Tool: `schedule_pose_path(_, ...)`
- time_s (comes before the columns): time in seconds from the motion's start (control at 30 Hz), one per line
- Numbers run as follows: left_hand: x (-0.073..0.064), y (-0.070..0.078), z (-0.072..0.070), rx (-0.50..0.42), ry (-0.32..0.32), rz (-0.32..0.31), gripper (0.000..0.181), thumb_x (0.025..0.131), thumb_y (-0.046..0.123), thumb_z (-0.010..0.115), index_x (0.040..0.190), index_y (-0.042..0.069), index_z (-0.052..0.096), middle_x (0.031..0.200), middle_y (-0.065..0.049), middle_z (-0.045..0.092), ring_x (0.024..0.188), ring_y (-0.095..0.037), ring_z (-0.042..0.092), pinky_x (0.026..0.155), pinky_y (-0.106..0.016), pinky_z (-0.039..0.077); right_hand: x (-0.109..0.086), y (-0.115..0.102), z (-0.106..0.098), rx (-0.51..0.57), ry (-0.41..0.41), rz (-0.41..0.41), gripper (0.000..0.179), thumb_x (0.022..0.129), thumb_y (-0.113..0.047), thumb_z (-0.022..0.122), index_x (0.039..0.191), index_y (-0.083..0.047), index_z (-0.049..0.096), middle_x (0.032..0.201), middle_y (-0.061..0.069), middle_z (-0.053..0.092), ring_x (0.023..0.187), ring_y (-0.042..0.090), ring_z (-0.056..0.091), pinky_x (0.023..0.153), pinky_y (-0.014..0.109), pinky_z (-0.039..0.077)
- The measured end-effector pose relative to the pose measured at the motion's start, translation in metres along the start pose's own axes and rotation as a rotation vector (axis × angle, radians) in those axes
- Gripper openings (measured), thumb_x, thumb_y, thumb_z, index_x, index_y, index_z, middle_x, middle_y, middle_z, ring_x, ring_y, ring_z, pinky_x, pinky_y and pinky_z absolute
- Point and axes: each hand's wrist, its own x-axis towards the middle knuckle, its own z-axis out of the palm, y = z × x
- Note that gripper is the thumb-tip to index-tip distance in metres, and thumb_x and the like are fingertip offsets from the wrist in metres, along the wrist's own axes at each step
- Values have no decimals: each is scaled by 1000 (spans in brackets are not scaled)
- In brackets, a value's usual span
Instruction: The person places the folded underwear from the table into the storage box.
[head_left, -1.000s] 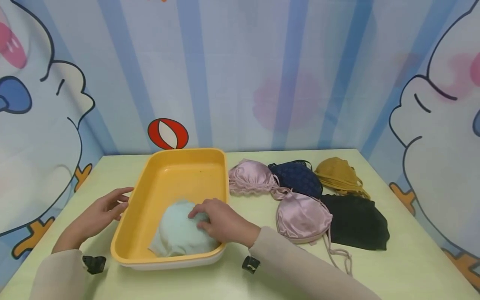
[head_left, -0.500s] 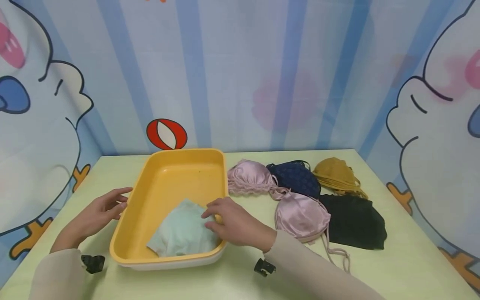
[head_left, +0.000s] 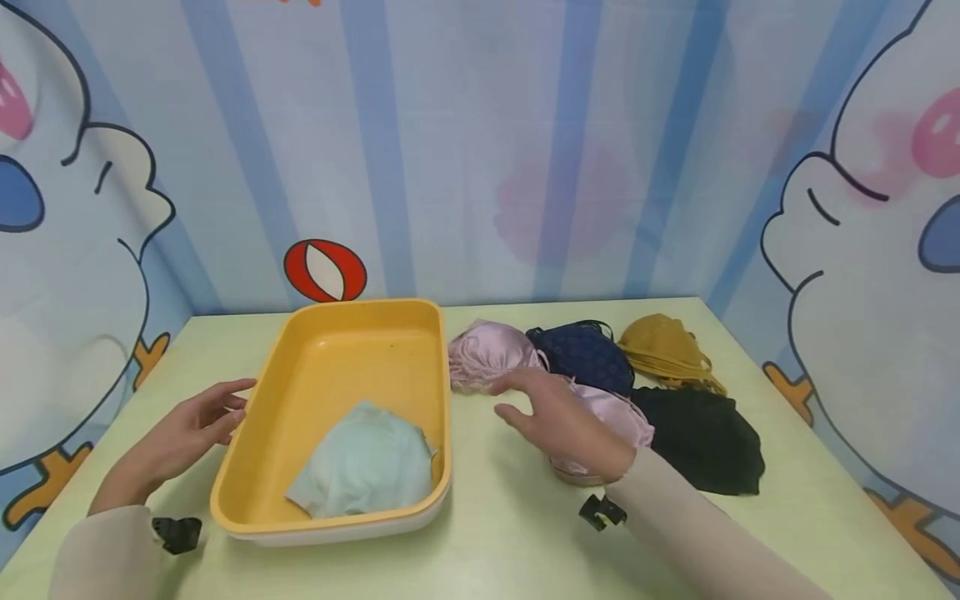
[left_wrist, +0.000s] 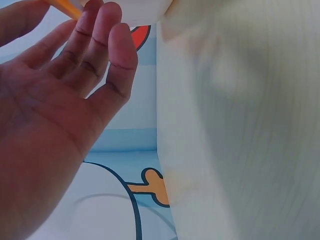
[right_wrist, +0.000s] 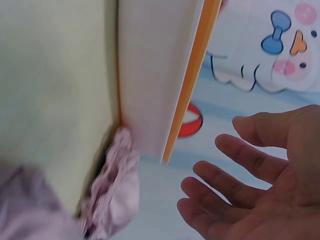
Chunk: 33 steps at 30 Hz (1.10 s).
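Note:
In the head view a yellow tray (head_left: pixel 255 433) with a white outer side stands left of centre on the table. A pale mint bra (head_left: pixel 367 462) lies folded in its near end. My left hand (head_left: pixel 187 433) rests its fingertips against the tray's left rim, fingers loosely bent. My right hand (head_left: pixel 566 417) hovers in the air right of the tray, above a pink satin bra (head_left: pixel 618 412) that it partly hides. In the right wrist view the right hand's fingers (right_wrist: pixel 220 195) are spread and relaxed, holding nothing.
Behind the right hand lie a pink lace-edged bra (head_left: pixel 495 350), a navy bra (head_left: pixel 585 354) and a mustard bra (head_left: pixel 667 346). A black folded garment (head_left: pixel 701 437) lies to the right. A printed curtain (head_left: pixel 465 150) closes off the table's back.
My right hand has let go of the mint bra and moved right, out of the tray, over the pink bras. The mint bra stays in the tray; my left hand keeps its place.

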Motion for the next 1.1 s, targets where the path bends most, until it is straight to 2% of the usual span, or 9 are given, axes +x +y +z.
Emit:
schedule_pose_path(0.2,0,2,0,5,-7,-1,54,100,29,48,145,3,32,120,-20,54,95,-15,58,73,-28,52,-11,38,-22,18,-24,161,25,93,-24,61,114,-10,66,114,3,61,111,25,55,89,43,46)
schedule_pose_path(0.47,-1,1,-1,26,-11,-1,54,100,29,47,145,3,32,121,-20,53,98,-17,58,75,-29,52,-24,71,-42,-15,-24,167,25,92,-15,62,115,-6,64,116,13,61,111,33,53,89,49,45)
schedule_pose_path(0.73,-1,1,0,9,-12,7,53,101,28,47,145,2,31,120,-21,53,95,-8,58,74,-28,52,-40,104,-61,-36,-66,266,32,91,-18,63,117,1,60,114,18,61,108,36,55,86,50,47)
schedule_pose_path(0.93,-1,1,-1,0,-8,10,53,101,26,48,144,1,32,117,-21,54,92,-5,58,73,-27,52,-49,129,-64,-60,-174,312,42,91,-33,63,116,0,59,109,15,61,99,30,58,82,47,49)
schedule_pose_path(1.1,0,3,-1,-3,-13,13,53,101,25,48,144,1,32,117,-21,54,92,-5,58,73,-27,52,-54,133,-62,-3,-266,328,53,90,-43,61,121,-1,54,108,12,59,96,26,57,81,46,49)
